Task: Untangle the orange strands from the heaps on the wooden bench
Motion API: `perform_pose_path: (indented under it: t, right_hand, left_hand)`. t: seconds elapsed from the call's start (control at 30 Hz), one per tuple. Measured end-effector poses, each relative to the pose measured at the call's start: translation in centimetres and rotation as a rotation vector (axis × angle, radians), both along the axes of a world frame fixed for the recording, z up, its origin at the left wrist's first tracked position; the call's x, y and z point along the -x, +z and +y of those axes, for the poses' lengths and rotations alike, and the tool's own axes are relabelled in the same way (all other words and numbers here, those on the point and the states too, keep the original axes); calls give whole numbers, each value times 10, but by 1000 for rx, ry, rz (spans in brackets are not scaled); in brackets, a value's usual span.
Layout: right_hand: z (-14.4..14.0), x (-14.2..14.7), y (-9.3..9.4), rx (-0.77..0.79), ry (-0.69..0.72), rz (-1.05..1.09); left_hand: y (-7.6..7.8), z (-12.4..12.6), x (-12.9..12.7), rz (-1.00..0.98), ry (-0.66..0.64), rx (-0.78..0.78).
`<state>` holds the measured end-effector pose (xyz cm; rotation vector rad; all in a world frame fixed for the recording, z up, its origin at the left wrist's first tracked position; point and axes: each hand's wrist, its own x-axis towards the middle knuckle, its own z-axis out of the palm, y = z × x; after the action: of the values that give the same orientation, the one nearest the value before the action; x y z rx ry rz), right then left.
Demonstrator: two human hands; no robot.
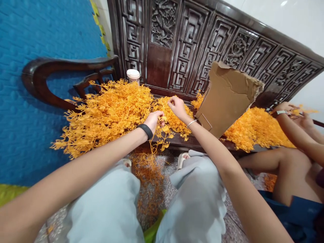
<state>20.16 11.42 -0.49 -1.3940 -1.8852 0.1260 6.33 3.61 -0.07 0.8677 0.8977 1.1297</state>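
Note:
My left hand (pixel 154 122), with a black band at its wrist, is closed on an orange branching sprig (pixel 162 143) that hangs down past the bench edge. Just to its right and farther back, my right hand (pixel 177 107) has its fingers pinched together over a small orange heap (pixel 180 122). Whatever those fingers hold, if anything, is too small to make out. To the left of both hands rises a large pile of orange sprigs (pixel 108 111), tangled and feathery.
A cardboard piece (pixel 225 98) stands upright on the dark carved bench (pixel 159 64). Behind the pile is a white-lidded container (pixel 133 75). Another person's hands (pixel 301 116) hold an orange sprig at right, beside another heap (pixel 258 128). Orange bits (pixel 149 182) lie below.

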Motion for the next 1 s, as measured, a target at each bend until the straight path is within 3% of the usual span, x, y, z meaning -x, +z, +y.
perform_pose_path:
  t: [0.13, 0.2, 0.33, 0.43, 0.6, 0.73, 0.9, 1.0]
  right_hand:
    - [16, -38, 3, -92, -293, 173]
    - [20, -65, 1, -90, -376, 301]
    - [16, -91, -12, 160, -416, 386]
    - [11, -89, -20, 357, -377, 526]
    - [4, -83, -19, 439, -343, 612]
    - [-10, -73, -16, 522, -122, 615]
    - [-36, -36, -5, 797, 414, 506]
    - [-49, -15, 9, 806, 616, 426]
  left_hand:
    - [6, -27, -4, 111, -144, 63]
    - [9, -44, -7, 119, -292, -6]
    - [6, -55, -5, 118, -436, -150]
    - [-1, -43, 3, 161, -402, -124]
    - [-4, -23, 20, 132, -240, -98]
    - [-2, -17, 27, 72, -150, -103]
    - [-7, -11, 30, 33, -97, -114]
    - [-12, -7, 32, 20, -72, -139]
